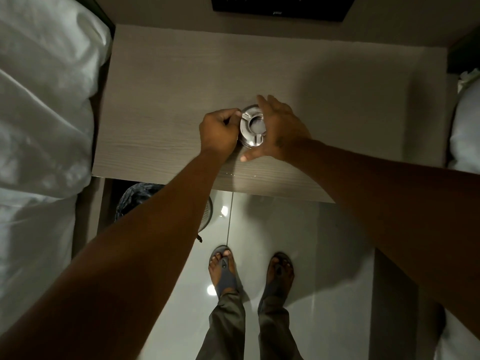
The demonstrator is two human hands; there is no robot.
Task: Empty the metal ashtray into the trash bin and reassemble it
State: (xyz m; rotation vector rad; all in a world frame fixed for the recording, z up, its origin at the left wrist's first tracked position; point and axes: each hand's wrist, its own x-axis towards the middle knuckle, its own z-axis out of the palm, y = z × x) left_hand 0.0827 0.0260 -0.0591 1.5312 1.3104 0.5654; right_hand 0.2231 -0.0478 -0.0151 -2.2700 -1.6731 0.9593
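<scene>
A round metal ashtray [252, 126] with a notched lid sits on the pale wooden bedside table [181, 87]. My left hand [219, 132] is curled against its left rim, fingertips pinching the edge of the lid. My right hand [279, 128] cups the ashtray's right side, fingers spread and thumb stretched toward the table's front. A trash bin [135, 197] with a dark liner stands on the floor below the table's front left, partly hidden by my left forearm.
White bedding [44, 113] lies to the left and another bed edge [465, 131] to the right. A dark panel [280, 6] sits at the back wall. My sandalled feet [249, 271] stand on glossy floor tiles.
</scene>
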